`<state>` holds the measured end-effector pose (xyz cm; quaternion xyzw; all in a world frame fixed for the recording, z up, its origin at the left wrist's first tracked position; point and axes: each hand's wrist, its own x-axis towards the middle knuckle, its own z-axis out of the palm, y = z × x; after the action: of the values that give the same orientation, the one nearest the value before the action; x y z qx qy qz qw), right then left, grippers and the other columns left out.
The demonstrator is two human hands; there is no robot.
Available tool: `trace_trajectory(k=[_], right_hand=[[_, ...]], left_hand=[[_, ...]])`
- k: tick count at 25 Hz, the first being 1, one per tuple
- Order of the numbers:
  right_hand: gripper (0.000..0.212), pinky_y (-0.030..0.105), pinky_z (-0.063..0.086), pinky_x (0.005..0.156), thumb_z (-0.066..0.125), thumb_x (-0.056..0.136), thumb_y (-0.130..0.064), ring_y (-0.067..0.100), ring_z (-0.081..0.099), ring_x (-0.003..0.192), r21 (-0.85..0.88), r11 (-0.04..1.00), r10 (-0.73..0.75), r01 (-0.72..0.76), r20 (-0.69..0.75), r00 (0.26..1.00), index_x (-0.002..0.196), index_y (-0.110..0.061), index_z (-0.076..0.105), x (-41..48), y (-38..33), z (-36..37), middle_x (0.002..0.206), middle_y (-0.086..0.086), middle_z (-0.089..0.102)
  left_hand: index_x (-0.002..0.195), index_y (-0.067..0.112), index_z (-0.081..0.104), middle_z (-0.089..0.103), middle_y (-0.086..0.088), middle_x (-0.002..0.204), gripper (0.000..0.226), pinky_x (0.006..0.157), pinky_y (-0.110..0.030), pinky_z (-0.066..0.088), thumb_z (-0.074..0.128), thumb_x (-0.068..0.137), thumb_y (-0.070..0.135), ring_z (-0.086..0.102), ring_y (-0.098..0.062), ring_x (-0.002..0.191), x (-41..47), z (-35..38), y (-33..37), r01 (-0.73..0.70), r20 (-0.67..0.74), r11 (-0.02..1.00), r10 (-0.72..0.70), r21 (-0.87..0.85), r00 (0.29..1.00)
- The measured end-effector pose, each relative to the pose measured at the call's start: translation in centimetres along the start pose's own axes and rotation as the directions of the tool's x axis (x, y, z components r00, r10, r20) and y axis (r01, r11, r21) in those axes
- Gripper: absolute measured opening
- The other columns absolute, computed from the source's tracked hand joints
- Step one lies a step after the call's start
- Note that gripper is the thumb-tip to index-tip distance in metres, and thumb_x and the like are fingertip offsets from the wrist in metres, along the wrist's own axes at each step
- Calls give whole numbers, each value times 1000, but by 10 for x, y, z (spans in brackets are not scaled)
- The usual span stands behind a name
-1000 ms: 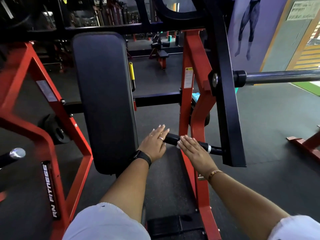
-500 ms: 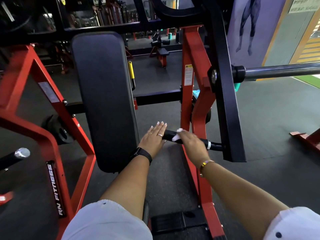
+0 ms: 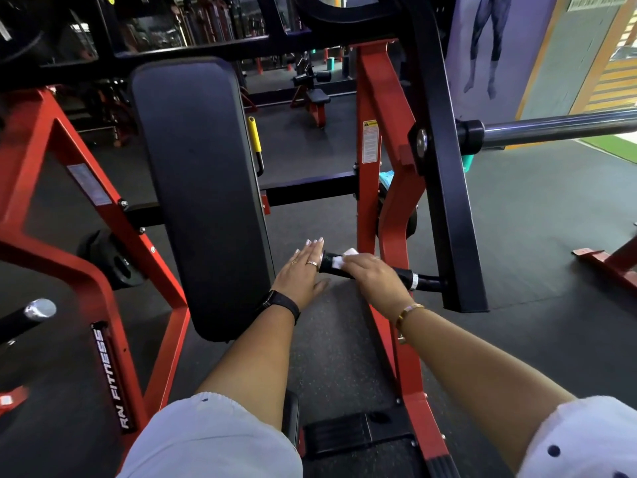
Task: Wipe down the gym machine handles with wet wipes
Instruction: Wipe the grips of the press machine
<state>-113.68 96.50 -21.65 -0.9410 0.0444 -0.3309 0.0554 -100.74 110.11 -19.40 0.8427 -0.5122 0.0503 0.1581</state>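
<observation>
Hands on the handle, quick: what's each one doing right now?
Left hand: open, fingers straight, at the handle's free end.
Right hand: closed over the handle, pressing the wet wipe onto it.

The right hand (image 3: 374,279) curls over the black handle (image 3: 429,281) of the red-framed machine (image 3: 370,215) and presses a white wet wipe (image 3: 347,256) against the grip, with a corner of the wipe showing beyond the hand. The left hand (image 3: 303,272) lies flat with straight fingers (image 3: 312,249) against the handle's free end, just beside the tall black back pad (image 3: 203,188). The handle juts from a black lever arm (image 3: 448,201), which also carries a chrome bar (image 3: 558,127) reaching right.
</observation>
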Motion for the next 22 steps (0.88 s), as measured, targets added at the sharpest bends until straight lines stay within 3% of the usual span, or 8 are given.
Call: trace_trajectory(k=[1, 3, 5, 9, 13, 15, 18, 22], right_hand=[[30, 38, 53, 76, 42, 80, -6, 27, 62, 82, -37, 999, 20, -21, -24, 1000, 97, -6, 68, -12, 12, -4, 94, 8, 67], [22, 45, 52, 74, 47, 80, 2, 30, 57, 77, 8, 971, 240, -240, -92, 967, 90, -6, 64, -19, 21, -10, 86, 10, 62], [28, 43, 49, 89, 55, 80, 10, 31, 59, 90, 90, 922, 386, -378, -107, 916, 104, -2, 64, 0, 5, -6, 97, 13, 65], [50, 38, 48, 94, 64, 71, 13, 32, 62, 104, 96, 993, 71, -70, -4, 997, 120, 0, 61, 34, -38, 9, 118, 17, 64], [34, 37, 54, 88, 42, 88, -5, 29, 64, 101, -142, 966, -218, 217, 11, 976, 108, -1, 68, -13, 2, 0, 114, 13, 65], [29, 41, 53, 87, 44, 89, -8, 28, 62, 97, -135, 981, -142, 137, -25, 990, 104, -4, 68, -32, 15, -7, 112, 12, 64], [32, 39, 50, 90, 61, 78, 7, 27, 58, 98, 21, 992, 129, -128, -81, 988, 106, -7, 65, 1, -3, 3, 111, 11, 63], [53, 38, 45, 102, 62, 76, 13, 30, 56, 118, 143, 981, 117, -130, 96, 988, 126, -7, 60, 33, -24, 17, 126, 13, 61]], left_hand=[[153, 14, 4, 13, -4, 160, 83, 115, -23, 0, 59, 93, 28, 6, -15, 148, 0, 1, 0, 8, -1, 1000, -8, -2, 1000], [153, 16, 5, 13, -4, 160, 82, 114, -22, 0, 59, 93, 29, 7, -15, 148, 1, 2, 3, 23, -7, 1000, -23, -6, 1000], [153, 16, 6, 13, -3, 160, 81, 114, -22, 2, 59, 93, 27, 8, -15, 148, 2, 2, 4, 28, -16, 999, -29, -20, 999], [153, 15, 7, 5, 1, 161, 81, 116, -24, 5, 59, 93, 28, 6, -16, 148, 2, 1, 1, 17, 17, 999, -16, -27, 1000], [153, 17, -4, 12, -9, 160, 91, 117, -28, 9, 61, 91, 32, 10, -21, 147, -1, -2, 4, 79, 28, 994, -77, -76, 997], [153, 16, -4, 12, -9, 160, 91, 117, -28, 8, 61, 91, 34, 10, -20, 147, -1, -1, 5, 72, 22, 995, -71, -73, 997], [153, 14, -2, 8, -6, 160, 89, 116, -25, 5, 60, 92, 33, 7, -17, 148, 1, 1, 4, 42, 27, 998, -41, -53, 999], [153, 15, -3, 6, -1, 161, 89, 116, -25, 7, 60, 92, 34, 6, -16, 148, -1, -1, 1, 57, 40, 995, -54, -83, 998]])
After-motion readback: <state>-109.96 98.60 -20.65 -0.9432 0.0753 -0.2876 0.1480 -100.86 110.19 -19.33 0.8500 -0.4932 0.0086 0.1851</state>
